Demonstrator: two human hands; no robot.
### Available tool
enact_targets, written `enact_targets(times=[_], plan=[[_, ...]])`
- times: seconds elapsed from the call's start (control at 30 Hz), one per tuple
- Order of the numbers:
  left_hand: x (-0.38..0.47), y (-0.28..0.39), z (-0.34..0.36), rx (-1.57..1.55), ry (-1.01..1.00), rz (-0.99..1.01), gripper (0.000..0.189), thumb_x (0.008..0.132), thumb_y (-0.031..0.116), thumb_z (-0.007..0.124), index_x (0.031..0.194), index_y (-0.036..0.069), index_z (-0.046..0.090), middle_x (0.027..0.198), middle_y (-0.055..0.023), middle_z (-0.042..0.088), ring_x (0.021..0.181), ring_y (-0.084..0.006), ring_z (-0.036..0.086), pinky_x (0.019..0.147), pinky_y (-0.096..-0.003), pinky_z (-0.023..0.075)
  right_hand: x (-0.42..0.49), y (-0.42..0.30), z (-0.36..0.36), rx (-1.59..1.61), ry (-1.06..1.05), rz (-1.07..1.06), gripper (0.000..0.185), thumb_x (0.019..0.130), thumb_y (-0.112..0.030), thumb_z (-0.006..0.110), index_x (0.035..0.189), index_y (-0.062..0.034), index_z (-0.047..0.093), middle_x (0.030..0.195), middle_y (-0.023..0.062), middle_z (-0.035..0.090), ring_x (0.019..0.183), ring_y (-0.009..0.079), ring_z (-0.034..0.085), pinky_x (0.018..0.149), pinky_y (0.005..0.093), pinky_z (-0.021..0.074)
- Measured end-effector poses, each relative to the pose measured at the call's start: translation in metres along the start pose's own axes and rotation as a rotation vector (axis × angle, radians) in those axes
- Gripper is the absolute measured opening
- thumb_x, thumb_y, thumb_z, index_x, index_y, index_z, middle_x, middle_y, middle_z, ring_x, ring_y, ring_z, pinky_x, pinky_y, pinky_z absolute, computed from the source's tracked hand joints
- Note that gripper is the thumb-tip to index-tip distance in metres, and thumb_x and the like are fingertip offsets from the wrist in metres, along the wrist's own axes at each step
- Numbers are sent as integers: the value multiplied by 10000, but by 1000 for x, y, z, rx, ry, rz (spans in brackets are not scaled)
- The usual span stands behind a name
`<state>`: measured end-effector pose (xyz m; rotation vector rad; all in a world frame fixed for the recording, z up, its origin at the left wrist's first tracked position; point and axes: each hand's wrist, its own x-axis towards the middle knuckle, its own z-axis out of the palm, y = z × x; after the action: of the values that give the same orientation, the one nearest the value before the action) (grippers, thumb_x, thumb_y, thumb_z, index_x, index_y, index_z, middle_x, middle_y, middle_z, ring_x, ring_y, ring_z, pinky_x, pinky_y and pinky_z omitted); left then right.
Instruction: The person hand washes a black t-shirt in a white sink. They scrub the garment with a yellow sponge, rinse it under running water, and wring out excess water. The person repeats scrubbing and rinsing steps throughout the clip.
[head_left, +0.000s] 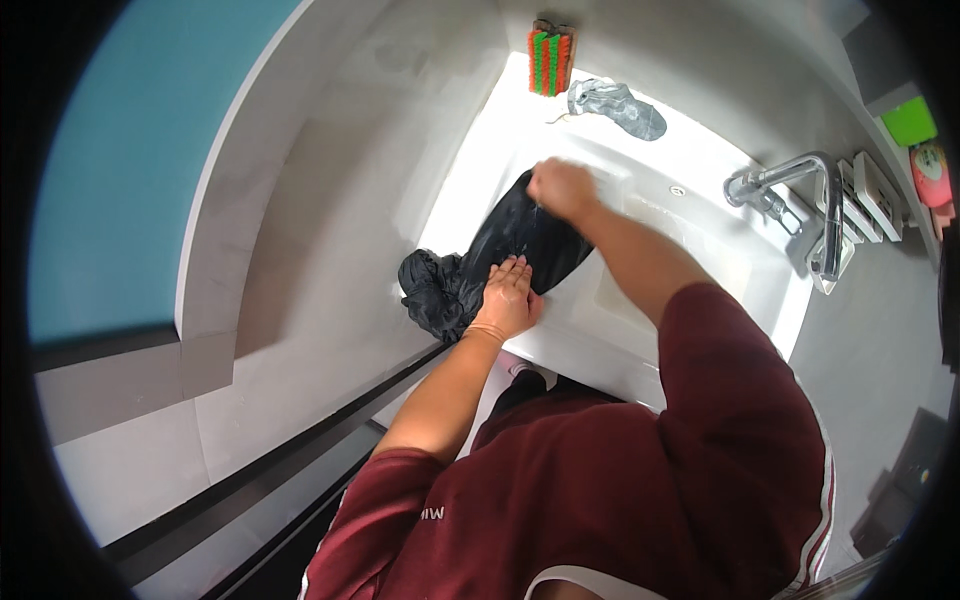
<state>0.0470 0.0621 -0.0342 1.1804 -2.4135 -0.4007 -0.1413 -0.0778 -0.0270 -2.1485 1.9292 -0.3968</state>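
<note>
A black cloth garment lies wet over the left side of a white sink, spread flat in part and bunched up at its lower left end. My left hand rests on the garment with its fingers laid flat and somewhat apart. At the garment's upper edge is my right hand, blurred and curled, closed on the cloth. The garment's right edge hangs by the basin beneath my right forearm.
At the sink's back stand a scrubbing brush with orange and green bristles and a grey sock. A chrome faucet rises at the right, near white soap dishes. A grey wall bounds the left side.
</note>
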Motion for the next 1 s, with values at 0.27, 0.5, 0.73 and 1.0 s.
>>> enact_targets(times=[0.27,0.5,0.73,1.0], plan=[[1,-1,-3,29,-29,27,434,708,159,625,1062,-83,692,1144,-252,677,1151,-416,602,1035,-534,435,-52,-35,-1,-31,-22,-286,228,807,-262,594,678,-116,713,781,104,719,704,292,695,609,446,554],[36,41,-57,138,-383,-200,364,813,243,650,1065,-15,703,1181,-220,654,1192,-402,580,1018,-527,447,-10,9,-25,161,221,385,415,937,-443,549,974,-54,691,1073,167,642,1058,366,600,806,491,528],[22,10,-103,517,-593,-123,776,859,605,544,1461,121,472,1556,-165,356,1455,-359,286,1195,-561,143,-64,-56,-17,407,334,-118,229,787,-337,696,799,-109,716,892,106,639,874,337,620,778,457,524],[28,12,-92,469,-573,-146,857,851,578,543,1489,26,392,1564,-157,352,1465,-313,282,1197,-542,156,-17,-16,-1,-41,328,-110,172,727,-283,689,737,-112,697,881,85,622,864,271,603,652,416,516]])
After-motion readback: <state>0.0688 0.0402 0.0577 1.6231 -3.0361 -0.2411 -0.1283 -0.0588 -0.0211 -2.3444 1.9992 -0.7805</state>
